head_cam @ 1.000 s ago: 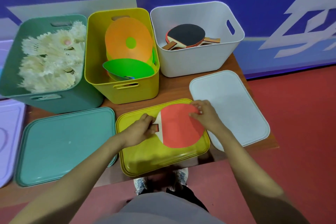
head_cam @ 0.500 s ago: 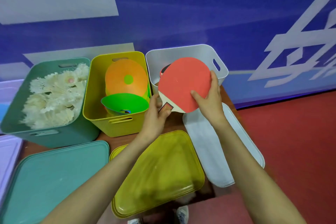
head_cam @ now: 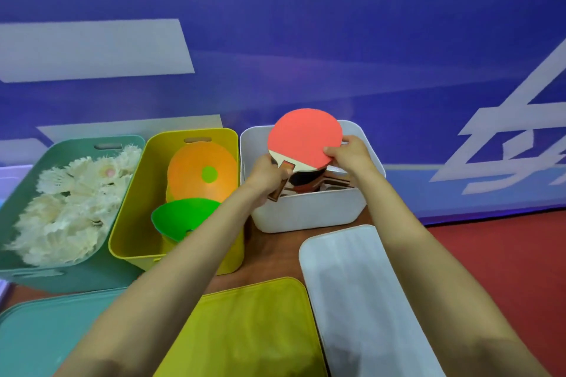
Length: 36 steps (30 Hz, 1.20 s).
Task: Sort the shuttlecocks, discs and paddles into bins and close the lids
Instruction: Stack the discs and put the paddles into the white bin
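— What's changed?
— Half a second ago the red paddle (head_cam: 304, 139) was held up just in front of the white bin (head_cam: 306, 214). Now it's tilted over the opening, above the paddles (head_cam: 309, 182) already inside.
— And the hands?
— The left hand (head_cam: 266, 176) is curled round the handle. The right hand (head_cam: 349, 154) pinches the blade's right edge. Both arms reach far across the worktop (head_cam: 272, 251), the left one over the yellow bin (head_cam: 131, 223).
— Further out?
— Discs (head_cam: 196, 174) in the yellow bin, and shuttlecocks (head_cam: 67, 211) in the green bin (head_cam: 61, 275) on the left. The green lid (head_cam: 39, 337), yellow lid (head_cam: 251, 330) and white lid (head_cam: 358, 291) lie near, off.
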Motion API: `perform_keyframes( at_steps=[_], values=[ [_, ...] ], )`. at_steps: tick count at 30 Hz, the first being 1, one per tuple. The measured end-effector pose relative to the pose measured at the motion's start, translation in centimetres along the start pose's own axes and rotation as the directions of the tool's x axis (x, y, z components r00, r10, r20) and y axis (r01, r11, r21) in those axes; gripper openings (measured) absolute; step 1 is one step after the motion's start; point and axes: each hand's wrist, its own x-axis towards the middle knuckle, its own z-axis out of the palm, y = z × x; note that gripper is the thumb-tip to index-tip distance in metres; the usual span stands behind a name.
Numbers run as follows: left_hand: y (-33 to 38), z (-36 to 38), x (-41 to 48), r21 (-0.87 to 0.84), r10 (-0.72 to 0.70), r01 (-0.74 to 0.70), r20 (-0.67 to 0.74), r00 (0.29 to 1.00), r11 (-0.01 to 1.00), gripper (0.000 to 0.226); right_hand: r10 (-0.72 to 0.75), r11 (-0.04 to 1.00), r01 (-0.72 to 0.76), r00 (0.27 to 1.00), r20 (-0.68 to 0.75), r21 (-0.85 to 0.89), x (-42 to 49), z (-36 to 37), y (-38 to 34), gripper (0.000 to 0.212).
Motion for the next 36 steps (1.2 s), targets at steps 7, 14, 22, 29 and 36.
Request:
perform_keyframes(
  at_steps=[7, 14, 22, 29, 36],
  values=[
    [1.1, -0.6, 4.3, -0.021, -0.171, 0.171, -0.002, 0.985, 0.985, 0.018, 0.07, 0.988, -0.087, 0.989, 0.129, 0.131, 4.0, 1.0, -0.8, 0.046],
    [-1.7, 1.9, 5.2, -0.179, -0.19, 0.185, -0.011, 0.982, 0.966, 0.062, 0.094, 0.96, -0.143, 0.974, 0.207, 0.24, 6.8, 0.0, -0.1, 0.039],
    [-1.5, 0.8, 7.7, -0.605, -0.375, 0.285, -0.024, 0.927, 0.743, 0.026, 0.044, 0.994, -0.006, 0.937, 0.347, -0.11, 8.4, -0.3, -1.9, 0.046],
    [-3.2, 3.2, 8.0, -0.742, -0.468, 0.25, -0.097, 0.878, 0.622, 0.042, 0.064, 0.641, 0.334, 0.874, 0.482, -0.691, 5.6, -0.7, -0.1, 0.048],
    [-3.9, 4.6, 8.5, -0.11, -0.341, 0.325, -0.197, 0.919, 0.939, 0.051, -0.11, 0.62, 0.36, 0.92, 0.377, -0.697, 7.5, -1.6, 4.8, 0.021]
  ],
)
